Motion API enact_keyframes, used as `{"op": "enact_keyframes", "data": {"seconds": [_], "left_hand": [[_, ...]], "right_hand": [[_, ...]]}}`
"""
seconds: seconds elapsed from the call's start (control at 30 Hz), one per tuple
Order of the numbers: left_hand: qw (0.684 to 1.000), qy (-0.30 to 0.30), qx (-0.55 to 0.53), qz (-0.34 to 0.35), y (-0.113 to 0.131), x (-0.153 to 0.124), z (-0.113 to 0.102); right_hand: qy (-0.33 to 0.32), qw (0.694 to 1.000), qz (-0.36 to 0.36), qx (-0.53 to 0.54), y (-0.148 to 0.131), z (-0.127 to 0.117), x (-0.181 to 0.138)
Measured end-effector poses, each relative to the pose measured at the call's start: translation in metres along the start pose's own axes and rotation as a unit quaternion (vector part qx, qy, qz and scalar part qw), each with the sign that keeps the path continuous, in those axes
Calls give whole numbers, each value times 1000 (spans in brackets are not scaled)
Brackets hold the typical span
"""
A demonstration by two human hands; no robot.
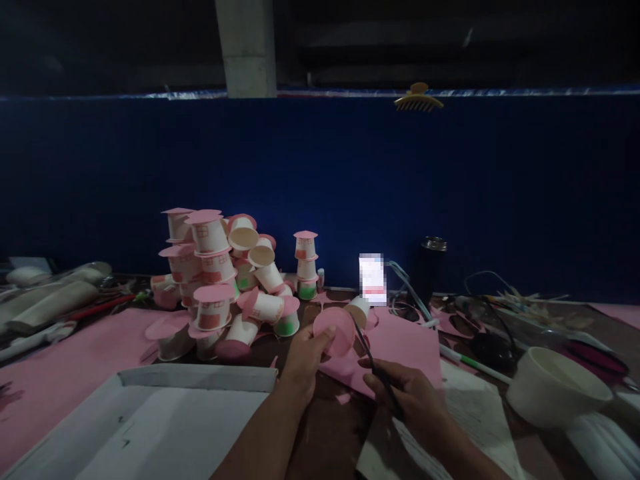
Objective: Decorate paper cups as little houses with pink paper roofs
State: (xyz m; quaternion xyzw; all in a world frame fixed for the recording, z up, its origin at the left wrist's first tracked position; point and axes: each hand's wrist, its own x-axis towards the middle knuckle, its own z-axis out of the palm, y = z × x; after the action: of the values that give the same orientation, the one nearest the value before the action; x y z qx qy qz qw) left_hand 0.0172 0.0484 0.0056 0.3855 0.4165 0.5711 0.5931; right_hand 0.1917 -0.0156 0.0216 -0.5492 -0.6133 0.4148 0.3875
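Note:
My left hand (pixel 304 363) pinches the edge of a round pink disc (pixel 344 328), its thumb lying over the front. To the right, my right hand (pixel 407 393) is closed around a slim dark tool (pixel 369 350), whose exact kind I cannot make out. The tool's tip reaches up beside the disc's right edge; whether they touch is unclear. Just behind the disc a plain paper cup (pixel 359 309) lies on its side. Pink paper (pixel 407 343) with cut-out holes and scraps spreads under and behind my hands.
White paper cups with pink round tops (pixel 213 267) are piled at left, beside a short stack (pixel 306 265). A shallow white box (pixel 165 427) sits front left. Rightward are a lit phone (pixel 373 280), a dark bottle (pixel 433 267), a notebook (pixel 480 413) and a white roll (pixel 555 393).

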Motion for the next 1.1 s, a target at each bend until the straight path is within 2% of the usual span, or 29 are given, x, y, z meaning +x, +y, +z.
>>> {"op": "enact_keyframes", "data": {"seconds": [0.23,0.63,0.77,0.93,1.1], "left_hand": [[1000,4,-6,0,2,-1,1],[999,20,-25,-9,5,-2,2],[998,38,-42,-8,6,-2,2],[994,71,-78,4,5,-1,1],[993,63,-97,1,5,-1,1]], "right_hand": [[-13,1000,4,19,3,1,1],[5,1000,8,11,4,0,2],[43,999,8,5,15,-2,9],[79,995,17,-51,22,-1,12],[94,993,4,-75,20,4,9]]}}
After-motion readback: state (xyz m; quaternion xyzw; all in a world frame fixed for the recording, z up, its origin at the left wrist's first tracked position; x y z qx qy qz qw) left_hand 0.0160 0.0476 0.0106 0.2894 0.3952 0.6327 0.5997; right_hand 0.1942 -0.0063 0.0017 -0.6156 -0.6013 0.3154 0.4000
